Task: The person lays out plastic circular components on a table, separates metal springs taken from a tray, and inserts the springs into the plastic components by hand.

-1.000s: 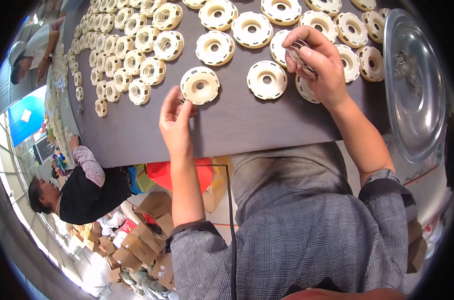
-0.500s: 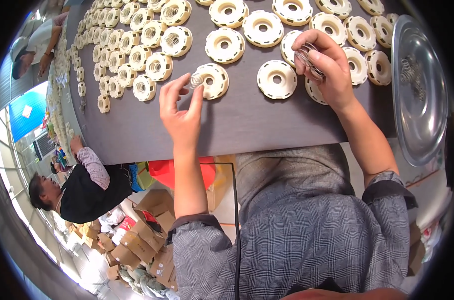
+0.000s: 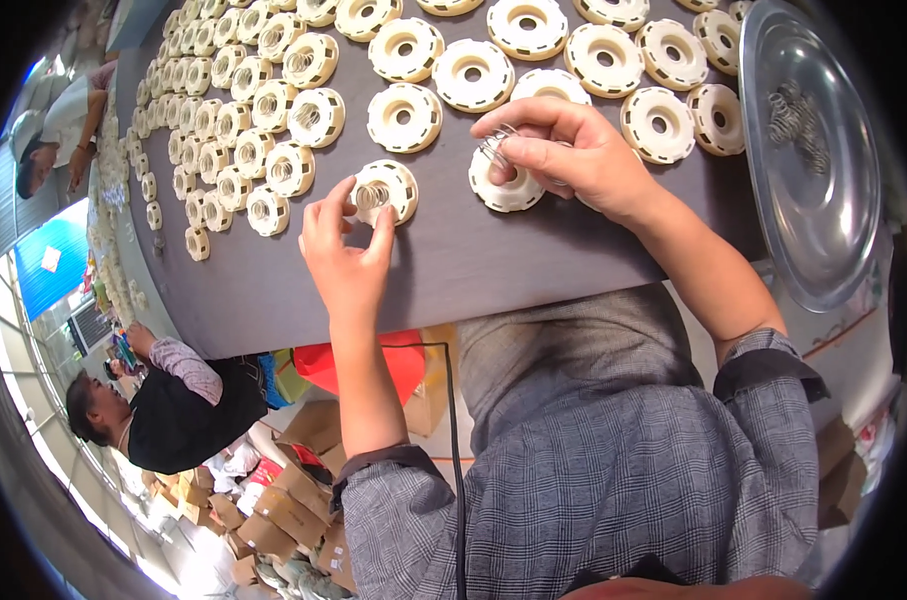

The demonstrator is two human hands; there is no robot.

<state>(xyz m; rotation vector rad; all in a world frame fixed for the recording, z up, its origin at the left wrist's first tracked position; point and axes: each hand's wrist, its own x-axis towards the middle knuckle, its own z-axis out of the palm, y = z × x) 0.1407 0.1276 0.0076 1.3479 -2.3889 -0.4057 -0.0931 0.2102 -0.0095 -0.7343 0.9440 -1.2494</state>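
Note:
My left hand point(image 3: 348, 245) is at a round cream plastic disc point(image 3: 405, 188) near the table's front edge. Its thumb and fingers are spread apart at the disc's lower-left rim, touching or almost touching it. A coiled metal spring point(image 3: 372, 196) sits on that disc, over its middle. My right hand point(image 3: 563, 155) pinches several wire springs point(image 3: 496, 146) between thumb and fingers, above another cream disc point(image 3: 506, 196) that it partly covers. How many springs lie inside the palm is hidden.
Rows of small cream discs with springs point(image 3: 291, 168) fill the table's left; bare discs point(image 3: 473, 75) stand at the back and right. A steel basin point(image 3: 823, 230) with loose springs point(image 3: 798, 125) is at the right edge. Two people are at the left, above cardboard boxes point(image 3: 283, 510).
My left hand has brought its spring onto the disc and its fingers have widened. The right hand has come lower and closer to the left, still with springs. The view has shifted.

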